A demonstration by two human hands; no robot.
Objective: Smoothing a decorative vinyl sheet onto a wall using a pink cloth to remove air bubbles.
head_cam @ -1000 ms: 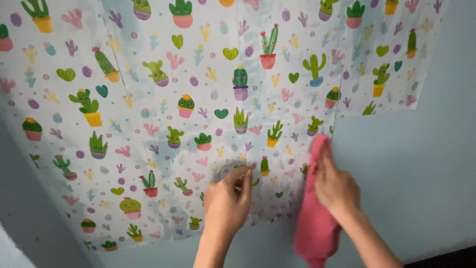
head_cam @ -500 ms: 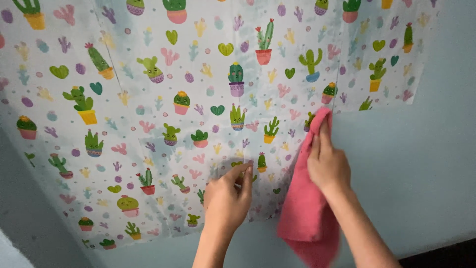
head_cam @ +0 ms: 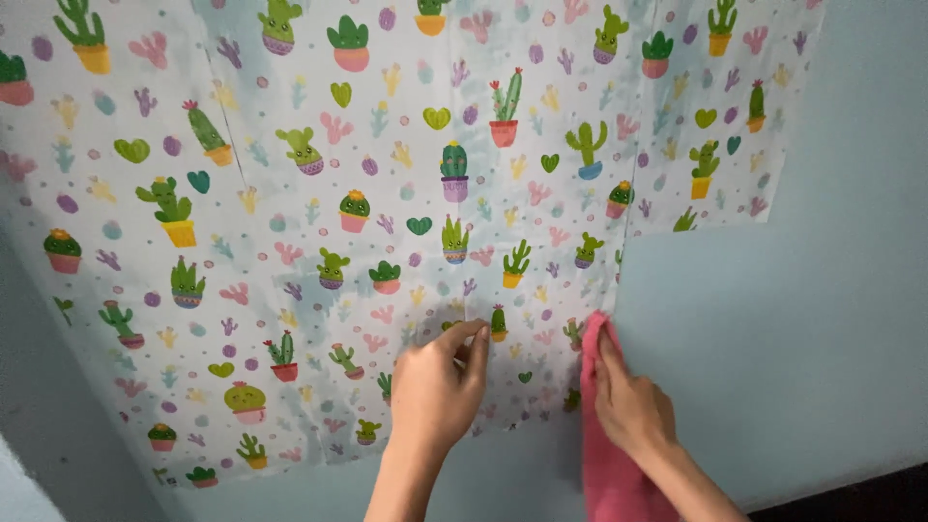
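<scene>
- A pale blue wall fills the view, and a large sheet of patterned paper lies flat on it, printed with small potted cacti, hearts and dots on a white ground.
- The paper covers the upper left and middle of the wall; bare wall shows to the right of the paper and in a strip below its bottom edge.
- A faint vertical seam runs down the paper near its upper left, and another seam runs down farther right, ending where the paper's edge steps in.
- The left hand rests against the lower part of the paper, left of that stepped edge. Its fingers are bent and bunched, tips pressing on the paper; it holds nothing that I can see.
- A pink cloth lies against the wall at the paper's lower right edge, just right of the left hand, and hangs down past the bottom of the view.
- The right hand lies flat on the cloth, fingers stretched out and close together, pressing the cloth onto the paper's edge rather than gripping it.
- A dark strip shows at the bottom right corner, below the wall.
</scene>
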